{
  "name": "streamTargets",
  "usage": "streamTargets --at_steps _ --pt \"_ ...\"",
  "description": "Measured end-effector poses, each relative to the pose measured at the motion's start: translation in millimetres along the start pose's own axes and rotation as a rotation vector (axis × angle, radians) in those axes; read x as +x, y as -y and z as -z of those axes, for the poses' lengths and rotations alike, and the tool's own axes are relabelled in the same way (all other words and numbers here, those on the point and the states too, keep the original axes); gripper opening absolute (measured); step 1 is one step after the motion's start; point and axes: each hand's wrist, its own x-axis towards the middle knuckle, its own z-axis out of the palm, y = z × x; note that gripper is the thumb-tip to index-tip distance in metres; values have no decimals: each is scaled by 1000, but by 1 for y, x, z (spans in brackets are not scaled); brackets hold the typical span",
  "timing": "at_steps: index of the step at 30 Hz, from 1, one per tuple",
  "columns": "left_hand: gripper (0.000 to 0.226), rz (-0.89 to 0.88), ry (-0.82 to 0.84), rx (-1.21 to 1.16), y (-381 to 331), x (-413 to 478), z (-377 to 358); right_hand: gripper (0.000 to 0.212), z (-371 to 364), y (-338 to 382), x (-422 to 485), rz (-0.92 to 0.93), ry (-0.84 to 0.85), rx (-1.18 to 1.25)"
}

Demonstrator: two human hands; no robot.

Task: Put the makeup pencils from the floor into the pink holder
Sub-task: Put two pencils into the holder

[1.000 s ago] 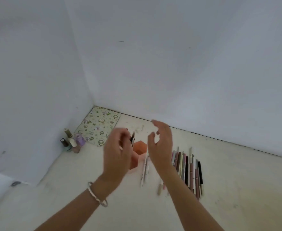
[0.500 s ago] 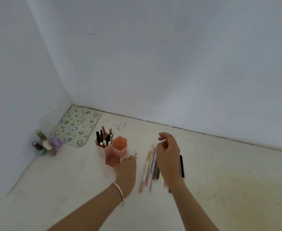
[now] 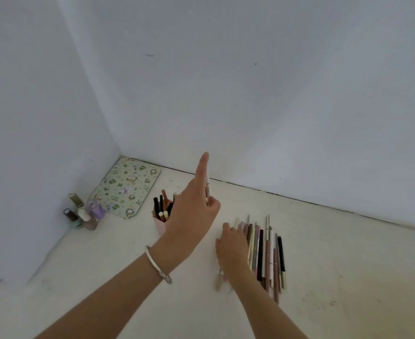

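The pink holder (image 3: 161, 227) stands on the floor with several pencils upright in it; my left hand (image 3: 193, 211) hides most of it. That hand is raised over the holder and grips a pale makeup pencil (image 3: 207, 189), index finger pointing up. A row of makeup pencils (image 3: 266, 253) lies on the floor to the right. My right hand (image 3: 233, 250) rests palm down on the left end of that row; whether it grips a pencil is hidden. One more pencil (image 3: 219, 281) pokes out below that wrist.
A patterned green mat (image 3: 125, 187) lies in the corner. Several small bottles (image 3: 84, 215) stand by the left wall. White walls close the space at the left and back. I wear a silver bracelet (image 3: 157, 266) on my left wrist.
My left hand has come up from the floor with a pencil and now hangs over the holder. My right hand stays low on the row of pencils. The camera view has shifted.
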Motion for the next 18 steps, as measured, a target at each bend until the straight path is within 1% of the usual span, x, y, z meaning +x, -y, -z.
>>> streamTargets --at_steps 1,3,5,6,9,11,13,15,17,18 --pt "101 5 -15 -13 2 1 2 22 -5 4 0 -1 -2 -6" --pt "98 -2 -45 -34 6 0 6 35 -8 10 0 -25 -11 77" --pt "97 2 -115 -58 11 3 17 48 2 14 1 -56 -60 305" --pt "97 1 -176 -79 17 8 26 49 12 15 3 -71 -122 446" --pt "95 37 -370 -143 42 18 57 41 51 23 10 -56 -410 841" --pt "93 53 -431 -93 59 18 70 39 77 31 12 4 -544 1000" --pt "93 53 -414 -30 73 14 71 36 97 44 12 76 -640 1077" --pt "91 51 -346 24 83 7 62 34 112 58 10 143 -695 1140" --pt "81 38 -258 107 93 -3 51 34 119 72 5 200 -717 1174" --pt "71 11 -220 172 96 -7 47 35 120 77 3 224 -720 1181"
